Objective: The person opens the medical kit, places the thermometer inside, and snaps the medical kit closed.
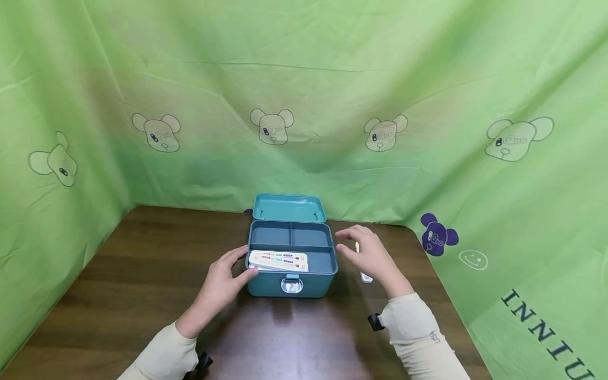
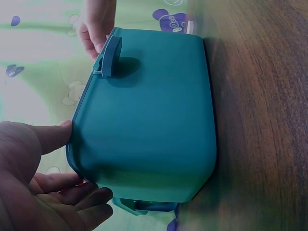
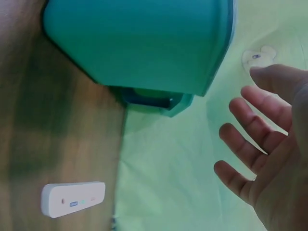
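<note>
A teal storage box [image 1: 293, 285] stands on the table with its lid [image 1: 288, 208] tipped back. Slim white printed cases [image 1: 277, 258] lie in its front compartment, at the left. My left hand [image 1: 220, 279] touches the box's front left corner, thumb at the front rim and fingers along the left side. To the right of the box, my right hand [image 1: 368, 253] is held up with its fingers spread and nothing in them, as the right wrist view shows. Another white case [image 3: 74, 198] lies on the table beyond that hand, partly hidden by it in the head view.
Behind the front compartment, a divider splits the box's back into two compartments [image 1: 271, 233]. A clear latch [image 1: 292, 285] sits on the front wall. The brown wooden table [image 1: 157, 274] is bordered by a green printed curtain [image 1: 323, 179] at the back and sides.
</note>
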Motion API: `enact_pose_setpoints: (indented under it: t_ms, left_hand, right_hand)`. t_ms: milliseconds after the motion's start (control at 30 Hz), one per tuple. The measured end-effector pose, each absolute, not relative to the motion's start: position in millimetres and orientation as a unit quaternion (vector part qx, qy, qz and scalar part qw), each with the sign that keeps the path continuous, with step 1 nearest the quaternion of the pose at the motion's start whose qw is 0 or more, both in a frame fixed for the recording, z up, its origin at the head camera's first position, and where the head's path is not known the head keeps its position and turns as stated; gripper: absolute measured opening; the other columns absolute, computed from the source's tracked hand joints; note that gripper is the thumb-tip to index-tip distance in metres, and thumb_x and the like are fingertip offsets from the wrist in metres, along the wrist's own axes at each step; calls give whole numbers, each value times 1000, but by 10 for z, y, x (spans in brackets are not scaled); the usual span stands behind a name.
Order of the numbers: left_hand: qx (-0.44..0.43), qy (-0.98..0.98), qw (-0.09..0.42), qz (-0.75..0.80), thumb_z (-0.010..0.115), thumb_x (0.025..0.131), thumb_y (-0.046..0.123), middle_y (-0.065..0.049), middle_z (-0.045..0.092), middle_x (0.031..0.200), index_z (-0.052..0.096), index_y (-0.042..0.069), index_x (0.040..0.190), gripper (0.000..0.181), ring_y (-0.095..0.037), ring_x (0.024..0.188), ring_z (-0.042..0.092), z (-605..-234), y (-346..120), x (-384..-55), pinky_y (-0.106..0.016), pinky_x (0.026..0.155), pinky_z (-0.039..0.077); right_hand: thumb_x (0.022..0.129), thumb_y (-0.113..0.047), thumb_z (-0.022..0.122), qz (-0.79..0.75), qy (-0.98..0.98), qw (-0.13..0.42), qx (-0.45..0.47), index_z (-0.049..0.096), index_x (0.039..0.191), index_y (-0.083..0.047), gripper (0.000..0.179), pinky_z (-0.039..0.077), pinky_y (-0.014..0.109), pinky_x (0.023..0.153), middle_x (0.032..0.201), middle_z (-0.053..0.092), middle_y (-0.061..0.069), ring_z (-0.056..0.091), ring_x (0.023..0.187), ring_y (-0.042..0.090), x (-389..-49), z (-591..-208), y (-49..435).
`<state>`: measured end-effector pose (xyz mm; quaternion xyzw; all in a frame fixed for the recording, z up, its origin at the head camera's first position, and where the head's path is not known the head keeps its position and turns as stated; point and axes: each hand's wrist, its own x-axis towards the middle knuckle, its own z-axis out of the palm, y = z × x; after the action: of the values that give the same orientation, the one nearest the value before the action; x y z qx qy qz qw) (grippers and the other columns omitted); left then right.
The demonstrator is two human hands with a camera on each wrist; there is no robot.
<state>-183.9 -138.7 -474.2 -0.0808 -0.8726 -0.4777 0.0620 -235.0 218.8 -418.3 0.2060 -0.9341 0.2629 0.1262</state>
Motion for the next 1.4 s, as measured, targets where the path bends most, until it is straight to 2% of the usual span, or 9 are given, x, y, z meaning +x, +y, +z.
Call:
enact_pose_setpoints:
  t_ms: [167,467,733,1067,1400]
  left_hand:
    - [-82,-871,63,-481,81,90,28,-16,54,151,54,4,148,67,-35,141,49,-4726,-1394,-1836,-55,114,42]
    - [-82,-874,56,-475,80,91,30,-16,53,151,54,5,148,67,-36,142,48,-4748,-1398,-1833,-56,114,42]
    - [-92,-874,63,-472,80,91,29,-17,54,151,54,3,147,67,-36,141,49,-4742,-1404,-1836,-57,114,41]
    - [-91,-877,61,-469,80,91,30,-17,53,151,54,4,147,67,-37,141,48,-4752,-1403,-1835,-58,114,41]
    - [-88,-876,59,-471,80,91,30,-17,53,151,54,5,148,68,-37,142,48,-4777,-1408,-1842,-58,114,41]
  right_hand:
    - [95,-18,73,272,-936,142,173,70,125,-5,33,47,52,101,119,70,11,61,115,32,-2352,-4276,2302]
    - [97,-22,71,297,-940,131,103,64,135,-2,43,44,56,105,129,65,18,59,122,38,-2300,-4531,2527]
    - [94,-22,75,308,-942,130,44,64,132,1,45,45,55,101,124,65,21,58,116,39,-2241,-4754,2661]
    - [91,-25,77,274,-953,128,-24,65,130,0,49,38,59,93,122,66,21,57,115,41,-2208,-4942,2757]
    - [86,-35,81,252,-960,93,-73,62,134,-1,62,40,59,89,122,68,21,57,116,44,-2205,-5154,2814]
